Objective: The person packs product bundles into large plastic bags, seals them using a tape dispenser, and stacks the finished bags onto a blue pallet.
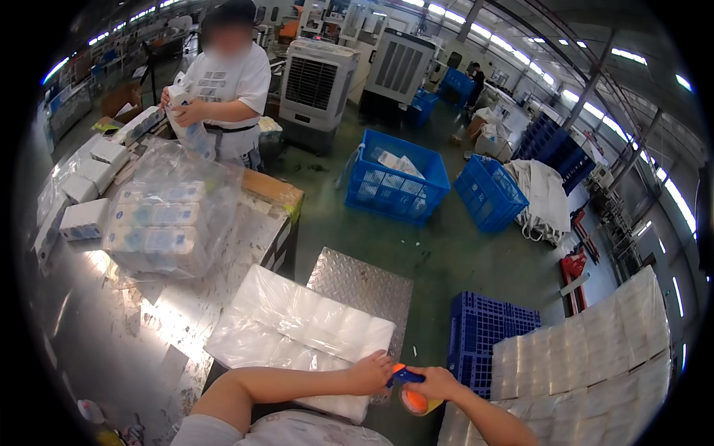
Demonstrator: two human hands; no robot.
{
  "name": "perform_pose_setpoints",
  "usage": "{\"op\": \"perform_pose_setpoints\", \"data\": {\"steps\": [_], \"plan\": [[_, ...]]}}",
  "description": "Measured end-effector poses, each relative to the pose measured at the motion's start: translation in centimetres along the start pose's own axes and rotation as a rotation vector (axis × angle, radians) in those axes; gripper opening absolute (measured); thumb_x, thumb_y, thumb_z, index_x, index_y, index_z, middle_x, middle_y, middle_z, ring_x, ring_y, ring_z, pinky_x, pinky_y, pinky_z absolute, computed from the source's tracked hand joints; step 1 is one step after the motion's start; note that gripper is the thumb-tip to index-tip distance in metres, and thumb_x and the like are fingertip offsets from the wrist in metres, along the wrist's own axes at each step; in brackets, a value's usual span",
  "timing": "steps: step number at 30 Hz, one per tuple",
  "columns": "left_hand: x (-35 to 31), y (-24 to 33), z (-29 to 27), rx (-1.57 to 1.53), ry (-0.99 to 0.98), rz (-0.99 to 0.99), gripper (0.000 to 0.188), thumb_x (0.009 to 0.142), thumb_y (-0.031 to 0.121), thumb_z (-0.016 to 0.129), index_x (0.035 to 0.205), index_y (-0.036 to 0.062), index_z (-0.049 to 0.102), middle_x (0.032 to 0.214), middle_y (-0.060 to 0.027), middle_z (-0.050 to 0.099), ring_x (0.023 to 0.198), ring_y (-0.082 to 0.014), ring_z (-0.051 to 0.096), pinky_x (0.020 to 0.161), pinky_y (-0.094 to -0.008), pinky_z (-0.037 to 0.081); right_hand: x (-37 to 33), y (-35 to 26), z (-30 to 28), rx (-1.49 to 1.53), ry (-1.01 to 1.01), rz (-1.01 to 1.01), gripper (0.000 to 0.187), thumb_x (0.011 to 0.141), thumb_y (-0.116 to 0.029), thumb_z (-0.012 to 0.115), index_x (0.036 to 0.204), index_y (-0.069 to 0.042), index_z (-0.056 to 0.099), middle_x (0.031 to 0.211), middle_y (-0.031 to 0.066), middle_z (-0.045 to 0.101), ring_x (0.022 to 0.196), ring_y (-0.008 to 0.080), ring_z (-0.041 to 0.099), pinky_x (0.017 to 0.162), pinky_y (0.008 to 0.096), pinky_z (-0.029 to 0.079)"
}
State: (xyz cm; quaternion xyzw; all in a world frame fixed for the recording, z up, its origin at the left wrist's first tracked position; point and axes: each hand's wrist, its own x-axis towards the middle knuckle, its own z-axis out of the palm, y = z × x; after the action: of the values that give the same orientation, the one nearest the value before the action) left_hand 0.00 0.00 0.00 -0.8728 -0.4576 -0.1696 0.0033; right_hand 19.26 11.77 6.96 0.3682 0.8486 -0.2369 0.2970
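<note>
A large clear plastic bag packed with white rolls or packs (297, 320) lies in front of me, tilted across the table edge and a metal plate. At its right end is my left hand (370, 374), fingers curled closed against the plastic; what they pinch is hidden. My right hand (437, 383) grips a blue and orange tape dispenser (409, 394) by its handle. The dispenser's front touches or nearly touches my left fingertips. My left forearm crosses over the near side of the bag.
A worktable (171, 308) holds another bagged bundle (160, 223) at left. Beyond it, a co-worker (227, 89) handles a plastic package. Blue crates (398, 178) stand on the floor ahead. Stacked white bundles (587, 357) and a dark blue pallet (483, 334) are at right.
</note>
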Motion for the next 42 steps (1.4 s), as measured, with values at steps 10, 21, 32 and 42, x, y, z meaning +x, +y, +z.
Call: {"op": "perform_pose_setpoints", "data": {"steps": [10,21,32,42], "plan": [[2.0,-1.5,0.2,-0.515,0.007,-0.291,0.039,0.085,0.041,0.056,0.087,0.0033,0.067,0.082,-0.0114,0.064,0.079,-0.0229,0.061,0.09,-0.042,0.04,-3.2,4.3,0.1,0.309,0.641,-0.089,0.071,0.068,-0.042,0.075,0.128,-0.011,0.053,0.104,0.0209,0.063,0.094,0.0316,0.063,0.082,0.0364,0.049],[-2.5,-3.8,-13.6,-1.656,0.316,-0.822,0.051,0.098,0.042,0.032,0.081,0.0029,0.061,0.067,-0.0031,0.057,0.06,-0.0118,0.052,0.061,-0.0254,0.042,-5.7,-8.4,-2.2,0.069,1.131,-0.763,0.069,0.057,-0.023,0.079,0.118,-0.001,0.055,0.078,0.0127,0.053,0.055,0.0223,0.054,0.045,0.0304,0.044],[-13.7,-2.4,-12.8,-1.318,0.679,-1.109,0.036,0.095,0.023,0.051,0.066,0.0025,0.054,0.059,0.0072,0.046,0.056,-0.0006,0.038,0.049,-0.0204,0.034,-1.8,-18.3,0.1,0.086,0.826,-0.909,0.068,0.061,-0.027,0.079,0.122,-0.006,0.056,0.078,0.0104,0.053,0.056,0.0204,0.055,0.048,0.03,0.047],[-29.0,-10.4,-11.2,-0.594,0.915,-1.411,0.044,0.089,0.027,0.058,0.06,-0.0036,0.047,0.049,-0.0039,0.033,0.051,-0.0087,0.031,0.046,-0.0303,0.029,-0.4,-23.5,-1.0,-0.062,0.602,-0.786,0.067,0.065,-0.029,0.075,0.126,-0.011,0.054,0.076,0.0091,0.047,0.057,0.0221,0.055,0.049,0.0322,0.047]]}}
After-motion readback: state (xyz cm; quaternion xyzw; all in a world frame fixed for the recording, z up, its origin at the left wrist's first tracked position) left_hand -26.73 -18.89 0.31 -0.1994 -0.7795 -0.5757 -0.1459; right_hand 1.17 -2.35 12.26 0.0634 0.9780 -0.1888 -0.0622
